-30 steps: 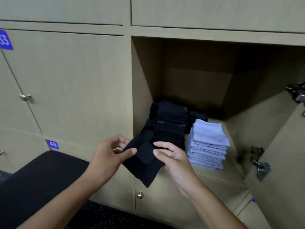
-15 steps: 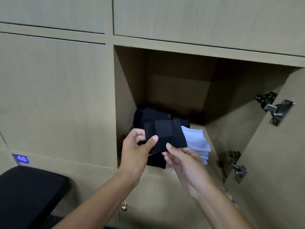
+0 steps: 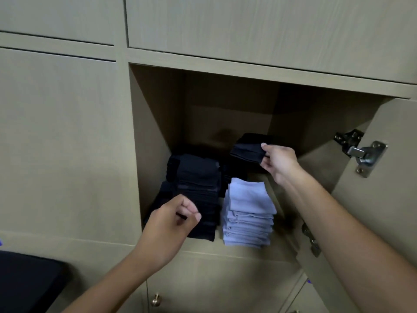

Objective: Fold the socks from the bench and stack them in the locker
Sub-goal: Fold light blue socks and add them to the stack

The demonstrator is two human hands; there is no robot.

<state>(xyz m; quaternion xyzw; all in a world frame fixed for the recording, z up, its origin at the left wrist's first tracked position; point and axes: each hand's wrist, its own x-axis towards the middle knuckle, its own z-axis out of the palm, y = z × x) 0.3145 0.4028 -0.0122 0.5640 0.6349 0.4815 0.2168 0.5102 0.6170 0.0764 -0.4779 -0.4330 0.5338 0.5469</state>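
Note:
Inside the open locker (image 3: 155, 123), my right hand (image 3: 278, 161) pinches a folded black sock (image 3: 249, 147) by its near edge and holds it above a dark stack at the back right. A tall stack of black socks (image 3: 198, 188) stands at the front left of the locker floor. To its right sits a stack of light blue socks (image 3: 248, 211). My left hand (image 3: 171, 224) hovers in front of the black stack with its fingers curled and nothing in them.
The locker door (image 3: 383, 199) hangs open on the right, with metal hinges (image 3: 361, 152) on its inner side. Closed locker doors surround the opening. A black bench (image 3: 27, 281) shows at the bottom left. A brass knob (image 3: 155, 300) sits on the door below.
My left hand has let go of the black sock and dropped back. My right hand alone has carried the sock deeper into the locker, to the back right.

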